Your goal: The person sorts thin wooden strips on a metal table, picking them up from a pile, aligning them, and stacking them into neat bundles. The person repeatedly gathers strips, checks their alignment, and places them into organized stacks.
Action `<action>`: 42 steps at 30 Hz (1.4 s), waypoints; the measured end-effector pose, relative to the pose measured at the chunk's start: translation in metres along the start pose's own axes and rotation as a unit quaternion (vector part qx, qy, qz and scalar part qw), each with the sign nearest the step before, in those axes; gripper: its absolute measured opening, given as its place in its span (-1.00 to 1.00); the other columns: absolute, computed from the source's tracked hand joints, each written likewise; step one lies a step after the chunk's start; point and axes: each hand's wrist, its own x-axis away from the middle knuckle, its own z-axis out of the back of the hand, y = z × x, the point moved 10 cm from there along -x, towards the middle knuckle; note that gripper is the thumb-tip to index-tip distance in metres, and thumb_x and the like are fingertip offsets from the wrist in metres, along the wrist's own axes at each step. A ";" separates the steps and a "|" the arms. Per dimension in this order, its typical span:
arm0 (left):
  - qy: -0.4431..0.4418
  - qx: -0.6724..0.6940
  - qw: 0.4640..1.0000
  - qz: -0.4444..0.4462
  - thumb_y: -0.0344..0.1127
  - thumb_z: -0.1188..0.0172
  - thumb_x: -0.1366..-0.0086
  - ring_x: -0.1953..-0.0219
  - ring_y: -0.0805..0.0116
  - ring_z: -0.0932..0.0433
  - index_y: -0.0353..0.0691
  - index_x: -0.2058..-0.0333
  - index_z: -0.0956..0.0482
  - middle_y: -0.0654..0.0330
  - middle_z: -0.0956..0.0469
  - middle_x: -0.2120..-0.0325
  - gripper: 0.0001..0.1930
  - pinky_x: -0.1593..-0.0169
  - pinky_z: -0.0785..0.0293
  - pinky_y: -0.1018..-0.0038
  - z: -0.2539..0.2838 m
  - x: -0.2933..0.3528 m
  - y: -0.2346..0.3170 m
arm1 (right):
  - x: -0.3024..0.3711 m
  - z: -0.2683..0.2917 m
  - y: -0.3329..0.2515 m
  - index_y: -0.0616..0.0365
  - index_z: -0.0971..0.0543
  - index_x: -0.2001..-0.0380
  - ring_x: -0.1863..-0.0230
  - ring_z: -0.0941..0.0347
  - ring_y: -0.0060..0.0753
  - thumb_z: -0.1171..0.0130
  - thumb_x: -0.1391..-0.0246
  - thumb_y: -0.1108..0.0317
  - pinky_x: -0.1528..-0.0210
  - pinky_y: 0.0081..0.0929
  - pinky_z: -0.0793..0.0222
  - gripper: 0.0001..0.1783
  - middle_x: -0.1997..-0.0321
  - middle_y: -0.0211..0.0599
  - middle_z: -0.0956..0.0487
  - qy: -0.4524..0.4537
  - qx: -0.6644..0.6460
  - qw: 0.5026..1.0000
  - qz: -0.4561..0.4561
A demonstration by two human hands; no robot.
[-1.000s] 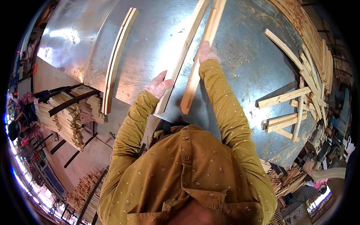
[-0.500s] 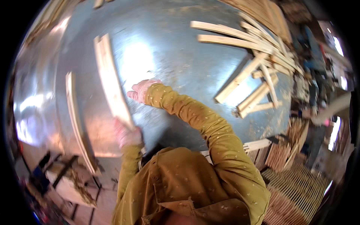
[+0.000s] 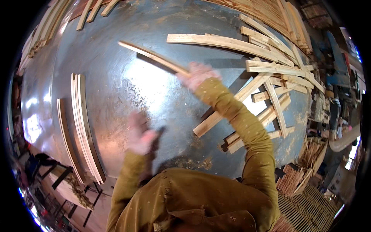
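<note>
My right hand, in a pale glove, grips the near end of a thin wooden strip that slants away to the far left over the metal tabletop. Motion smears its fingers slightly. My left hand is over the table's near middle, blurred, thumb apart from the fingers and nothing in it. To its left lie a group of wooden strips side by side and a single narrow strip beside them. On the right, a loose pile of crossed wooden strips spreads near my right arm.
More strips lie at the far left edge, with a stack of long strips beside them. Boards line the far right. Below the table's right edge stand wood bundles and a slatted stack. A large pipe runs at right.
The strips under my left hand now lie beside the single strip on the left, released. My right hand has moved rightward and now holds a strip. The view has shifted.
</note>
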 end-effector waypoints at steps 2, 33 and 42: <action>-0.085 -0.013 0.996 -0.017 -0.07 -0.42 -0.05 -0.32 0.01 -0.10 -0.36 -0.38 0.31 -0.28 -0.03 -0.28 0.19 -0.25 -0.33 0.04 -0.107 -0.034 0.000 | 0.020 -0.026 -0.039 0.19 -0.13 -0.38 -0.36 -0.25 0.07 0.09 -0.21 -0.34 -0.35 -0.16 -0.25 -0.06 -0.32 0.23 -0.30 0.032 -0.241 0.962 0.124; 0.282 -0.479 0.776 0.300 -0.04 -0.36 -0.07 -0.12 -0.05 -0.47 -0.04 -0.23 -0.27 -0.04 -0.48 -0.09 -0.24 -0.15 -0.43 0.20 0.534 0.153 -0.040 | 0.037 -0.065 -0.374 0.21 -0.28 -0.20 0.16 -0.57 -0.03 -0.13 -0.23 0.13 0.07 -0.16 -0.52 -0.42 0.09 0.01 -0.58 0.103 -0.462 0.842 0.258; 0.176 -0.454 0.868 -0.096 -0.15 -0.03 -0.36 -0.28 -0.04 -0.28 -0.27 -0.32 -0.14 -0.11 -0.29 -0.25 -0.37 -0.31 -0.24 0.25 0.550 0.148 -0.045 | -0.001 -0.291 -0.582 0.17 -0.32 -0.16 0.02 -0.55 0.04 -0.05 -0.23 0.05 -0.03 -0.12 -0.50 -0.44 -0.05 0.02 -0.54 0.089 -0.257 0.943 0.190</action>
